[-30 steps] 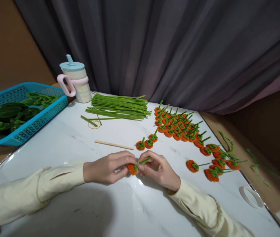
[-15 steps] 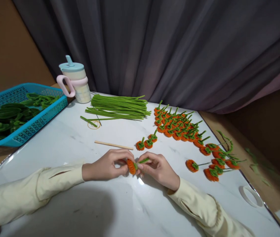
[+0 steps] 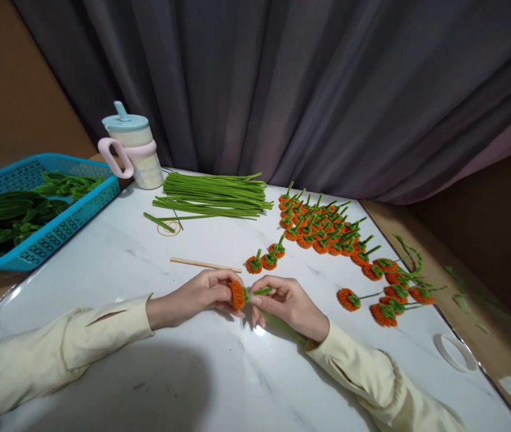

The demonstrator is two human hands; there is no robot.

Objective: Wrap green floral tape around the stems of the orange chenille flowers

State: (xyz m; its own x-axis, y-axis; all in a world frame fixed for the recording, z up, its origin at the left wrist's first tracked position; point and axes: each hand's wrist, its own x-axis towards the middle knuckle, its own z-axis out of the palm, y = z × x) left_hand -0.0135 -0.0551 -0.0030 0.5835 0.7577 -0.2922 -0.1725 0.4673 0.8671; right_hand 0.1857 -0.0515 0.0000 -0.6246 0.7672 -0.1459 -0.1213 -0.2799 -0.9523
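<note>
Head: left hand (image 3: 187,302) pinches orange pumpkin (image 3: 237,295), right hand (image 3: 298,307) its stem (image 3: 262,291); stemmed pumpkins (image 3: 322,246) toward table's (image 3: 147,261) right edge, unused strips (image 3: 214,195) far edge.

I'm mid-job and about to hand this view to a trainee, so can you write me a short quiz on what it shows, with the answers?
1. Multiple choice: what does the left hand hold?
A) a drinking cup
B) a fuzzy orange piece
C) a white ring

2. True or false: the lidded cup stands between the blue basket and the bundle of green strips.

3. Fill in the number: near the right end of the wooden stick, apart from the large cluster, sits a small group of ___ green-stemmed orange pieces.

Key: 1. B; 2. true; 3. three
</note>
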